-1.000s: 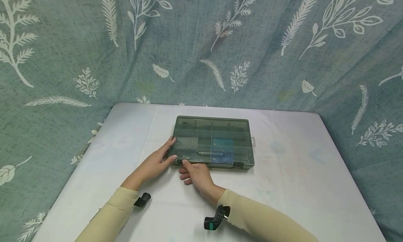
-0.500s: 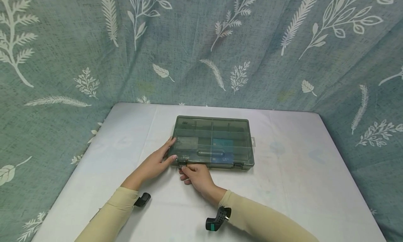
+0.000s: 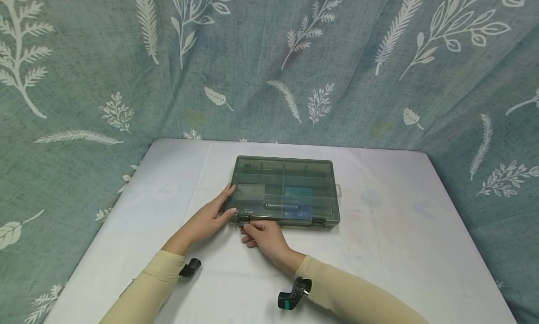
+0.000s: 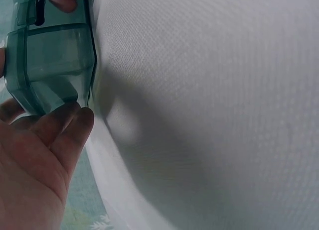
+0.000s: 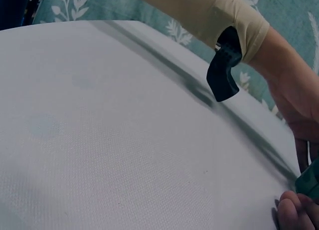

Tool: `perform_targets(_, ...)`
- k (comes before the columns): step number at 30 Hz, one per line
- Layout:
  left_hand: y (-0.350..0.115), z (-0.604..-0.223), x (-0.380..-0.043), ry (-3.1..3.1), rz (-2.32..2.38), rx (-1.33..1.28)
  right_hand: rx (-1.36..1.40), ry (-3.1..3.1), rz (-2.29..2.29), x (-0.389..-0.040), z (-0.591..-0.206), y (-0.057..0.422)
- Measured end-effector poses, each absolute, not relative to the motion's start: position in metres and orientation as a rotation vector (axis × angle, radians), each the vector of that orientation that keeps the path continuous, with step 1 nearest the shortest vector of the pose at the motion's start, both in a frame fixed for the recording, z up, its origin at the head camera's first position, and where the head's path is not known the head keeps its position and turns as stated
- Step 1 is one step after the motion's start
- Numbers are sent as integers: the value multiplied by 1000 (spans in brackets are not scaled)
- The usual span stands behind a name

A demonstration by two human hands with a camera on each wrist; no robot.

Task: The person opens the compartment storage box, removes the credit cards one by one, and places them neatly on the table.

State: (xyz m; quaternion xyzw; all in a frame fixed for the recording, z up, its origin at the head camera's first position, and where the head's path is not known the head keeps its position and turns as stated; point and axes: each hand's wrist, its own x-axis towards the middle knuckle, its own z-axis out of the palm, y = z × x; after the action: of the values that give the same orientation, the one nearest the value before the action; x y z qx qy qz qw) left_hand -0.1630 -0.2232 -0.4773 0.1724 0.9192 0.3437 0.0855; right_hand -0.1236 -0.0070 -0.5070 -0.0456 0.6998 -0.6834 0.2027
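A transparent dark green storage box (image 3: 261,179) with compartments lies flat on the white-covered table, its lid down. My left hand (image 3: 206,219) grips its front left corner, thumb at the front edge and fingers along the left side; in the left wrist view those fingers (image 4: 60,128) press the side wall. At the front edge, my right hand (image 3: 269,239) pinches the left latch (image 3: 244,219) between thumb and index finger. The latch sticks outward, and its tip is partly hidden by the fingers. Through the lid show blue cards (image 3: 298,202) and a greyish card (image 3: 251,192).
A second latch (image 3: 318,221) sits at the front right of the box, lying against it. A small clear tab (image 3: 338,190) juts from the right side. White cloth (image 3: 387,230) covers the table, and a leaf-patterned curtain (image 3: 252,66) hangs behind it.
My right thumb has come down from the box's front edge, and the left latch has swung outward with it. My right forearm has shifted slightly right; the left hand stays put.
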Motion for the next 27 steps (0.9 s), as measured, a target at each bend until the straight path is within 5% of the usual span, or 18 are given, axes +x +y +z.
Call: perform_targets(27, -222, -479, -162, 2729, 1036, 503, -161, 1921, -1909, -115, -505, 36)
